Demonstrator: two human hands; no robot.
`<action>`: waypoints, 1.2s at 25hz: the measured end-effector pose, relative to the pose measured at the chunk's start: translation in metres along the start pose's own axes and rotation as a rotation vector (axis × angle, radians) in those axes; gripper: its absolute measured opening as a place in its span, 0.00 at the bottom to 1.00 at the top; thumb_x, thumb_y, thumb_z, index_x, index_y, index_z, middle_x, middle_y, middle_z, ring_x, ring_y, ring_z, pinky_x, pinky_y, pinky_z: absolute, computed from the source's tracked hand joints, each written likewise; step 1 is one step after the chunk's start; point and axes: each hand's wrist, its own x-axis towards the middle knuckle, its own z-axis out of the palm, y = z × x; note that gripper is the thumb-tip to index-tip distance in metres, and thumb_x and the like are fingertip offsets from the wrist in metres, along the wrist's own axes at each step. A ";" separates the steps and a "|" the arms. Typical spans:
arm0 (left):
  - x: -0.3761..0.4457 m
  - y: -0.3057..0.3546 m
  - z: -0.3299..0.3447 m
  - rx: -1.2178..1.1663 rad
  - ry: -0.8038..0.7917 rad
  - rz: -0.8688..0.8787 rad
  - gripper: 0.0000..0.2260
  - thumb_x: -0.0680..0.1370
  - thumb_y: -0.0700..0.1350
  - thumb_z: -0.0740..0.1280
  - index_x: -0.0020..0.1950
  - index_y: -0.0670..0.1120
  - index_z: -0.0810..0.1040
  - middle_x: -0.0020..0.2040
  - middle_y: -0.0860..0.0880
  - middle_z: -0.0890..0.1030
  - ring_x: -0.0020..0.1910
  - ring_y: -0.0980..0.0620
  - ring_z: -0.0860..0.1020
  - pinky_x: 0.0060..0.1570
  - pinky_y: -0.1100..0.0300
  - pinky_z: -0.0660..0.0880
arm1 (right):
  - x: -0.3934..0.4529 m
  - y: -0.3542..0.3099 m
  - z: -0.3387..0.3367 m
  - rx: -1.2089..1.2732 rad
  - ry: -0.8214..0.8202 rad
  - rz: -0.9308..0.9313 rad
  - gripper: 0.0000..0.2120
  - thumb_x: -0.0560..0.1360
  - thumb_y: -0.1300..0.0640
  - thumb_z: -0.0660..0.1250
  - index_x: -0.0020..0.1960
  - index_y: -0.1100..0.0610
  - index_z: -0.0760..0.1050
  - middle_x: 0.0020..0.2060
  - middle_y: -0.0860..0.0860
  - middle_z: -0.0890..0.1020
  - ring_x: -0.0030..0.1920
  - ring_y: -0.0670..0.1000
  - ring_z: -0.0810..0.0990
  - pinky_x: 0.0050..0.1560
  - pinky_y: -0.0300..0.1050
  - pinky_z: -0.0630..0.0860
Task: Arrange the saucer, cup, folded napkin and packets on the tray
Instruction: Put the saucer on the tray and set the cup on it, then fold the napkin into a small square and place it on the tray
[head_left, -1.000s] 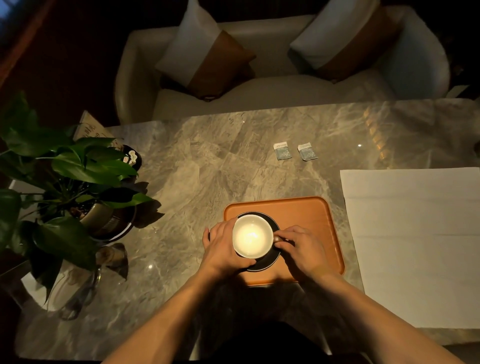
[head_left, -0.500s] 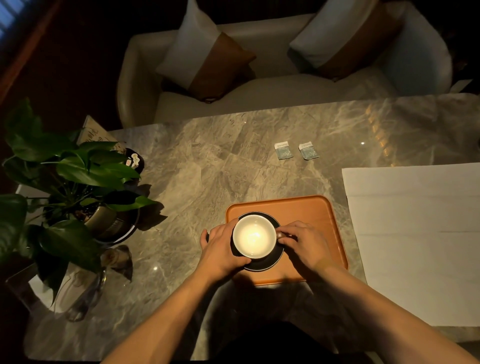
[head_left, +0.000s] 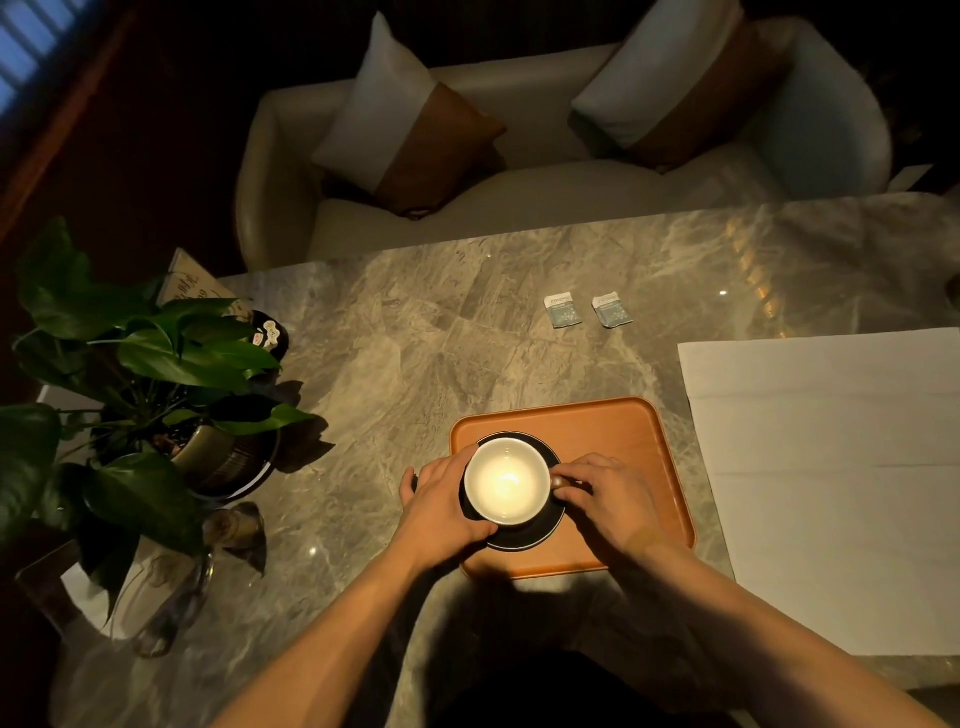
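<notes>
An orange tray (head_left: 618, 431) lies on the marble table in front of me. A black saucer (head_left: 540, 530) sits on its left part, with a white cup (head_left: 506, 480) standing on it. My left hand (head_left: 441, 504) wraps the cup's left side. My right hand (head_left: 608, 499) pinches the cup's handle on the right. Two small pale blue packets (head_left: 562, 309) (head_left: 612, 310) lie side by side on the table beyond the tray. A large white napkin (head_left: 841, 483) lies spread flat to the right of the tray.
A potted green plant (head_left: 156, 395) stands at the left, with a glass object (head_left: 171, 597) and a small dark dish (head_left: 270, 335) near it. A cream sofa (head_left: 519, 202) with two cushions stands behind the table's far edge.
Both hands stay on the cup and saucer in the same place on the tray. Only the camera view has shifted slightly.
</notes>
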 end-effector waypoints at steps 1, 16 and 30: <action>0.000 0.000 0.000 0.006 -0.003 -0.003 0.44 0.61 0.61 0.73 0.73 0.64 0.57 0.70 0.55 0.70 0.72 0.52 0.60 0.73 0.43 0.41 | 0.000 0.000 0.000 -0.003 -0.002 0.002 0.13 0.78 0.47 0.65 0.62 0.43 0.78 0.56 0.44 0.82 0.56 0.46 0.76 0.57 0.44 0.75; -0.014 0.029 -0.046 -0.141 0.017 0.232 0.12 0.72 0.54 0.72 0.55 0.58 0.78 0.52 0.62 0.77 0.51 0.62 0.76 0.52 0.62 0.73 | -0.035 0.023 -0.062 -0.155 -0.025 0.049 0.17 0.75 0.38 0.65 0.61 0.43 0.78 0.59 0.43 0.81 0.56 0.44 0.78 0.57 0.40 0.74; -0.002 0.217 0.115 -0.050 -0.162 0.327 0.15 0.72 0.59 0.68 0.57 0.56 0.79 0.55 0.59 0.80 0.53 0.62 0.76 0.56 0.60 0.74 | -0.086 0.204 -0.163 -0.328 -0.160 -0.029 0.19 0.76 0.38 0.61 0.62 0.43 0.77 0.60 0.43 0.80 0.59 0.48 0.76 0.59 0.47 0.72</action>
